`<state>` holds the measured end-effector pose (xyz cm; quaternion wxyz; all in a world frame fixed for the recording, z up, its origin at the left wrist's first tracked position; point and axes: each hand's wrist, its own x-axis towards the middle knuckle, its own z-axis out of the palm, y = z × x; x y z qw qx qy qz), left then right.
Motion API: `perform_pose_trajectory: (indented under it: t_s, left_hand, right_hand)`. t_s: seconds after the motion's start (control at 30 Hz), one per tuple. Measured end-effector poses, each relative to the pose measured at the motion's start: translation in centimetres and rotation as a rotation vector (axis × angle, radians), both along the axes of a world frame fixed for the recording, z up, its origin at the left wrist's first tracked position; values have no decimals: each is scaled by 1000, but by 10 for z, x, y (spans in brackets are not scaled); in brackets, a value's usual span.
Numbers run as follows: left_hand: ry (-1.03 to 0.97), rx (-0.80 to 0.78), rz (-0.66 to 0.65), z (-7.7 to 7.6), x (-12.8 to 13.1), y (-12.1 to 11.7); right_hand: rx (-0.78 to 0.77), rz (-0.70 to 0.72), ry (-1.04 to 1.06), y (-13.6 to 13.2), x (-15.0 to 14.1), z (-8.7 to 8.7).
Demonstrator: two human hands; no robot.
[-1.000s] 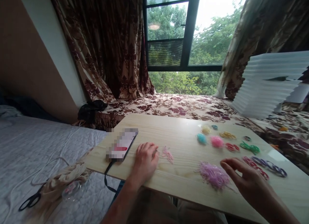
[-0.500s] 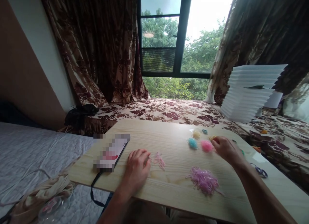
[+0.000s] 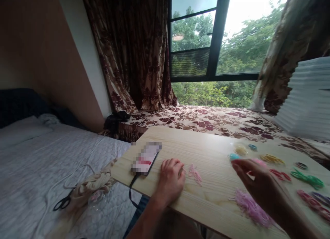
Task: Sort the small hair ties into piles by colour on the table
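My left hand (image 3: 172, 177) rests on the wooden table with its fingers curled and the thumb against them. Whatever lies between its fingertips is too small to tell. Just right of it is a small pile of thin pink strands (image 3: 195, 174). My right hand (image 3: 254, 173) is above the table, slightly blurred, thumb and forefinger drawn together at the tips; I cannot make out anything in them. Behind its fingers show a teal bundle (image 3: 234, 156) and part of a pink bundle (image 3: 260, 162). Below it lies a larger purple-pink pile of strands (image 3: 251, 206), partly covered by my forearm.
On the table's right are a cream bundle (image 3: 240, 149), a small blue ring (image 3: 253, 147), yellow strands (image 3: 272, 159), red loops (image 3: 280, 175) and green loops (image 3: 307, 178). A blurred-out phone-like object (image 3: 145, 159) lies left. Black-handled scissors (image 3: 62, 203) are on the bed.
The view has turned left, so the scene sits further right. My right hand has moved from the yellow strands back to the left and nearer. My left hand stays in place.
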<state>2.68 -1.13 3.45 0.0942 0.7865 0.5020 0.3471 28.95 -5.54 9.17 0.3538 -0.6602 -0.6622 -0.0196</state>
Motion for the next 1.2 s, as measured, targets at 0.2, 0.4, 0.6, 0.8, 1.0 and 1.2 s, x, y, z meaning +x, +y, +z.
perform_pose_trajectory:
  t_s: [0.2, 0.4, 0.6, 0.8, 1.0, 1.2]
  left_hand:
    - [-6, -3, 2, 0, 1, 2]
    - [-51, 1, -4, -5, 2, 2]
    - [-47, -2, -12, -4, 2, 1]
    - [-44, -3, -13, -2, 2, 1]
    - [-42, -11, -17, -2, 1, 0]
    - [-47, -10, -21, -2, 1, 1]
  right_hand:
    - [26, 196, 117, 15, -78, -48]
    - [47, 135, 110, 20, -70, -66]
    - [56, 175, 47, 18, -67, -73]
    - [63, 145, -35, 18, -73, -70]
    - [38, 143, -69, 14, -79, -67]
    - [31, 150, -89, 15, -76, -69]
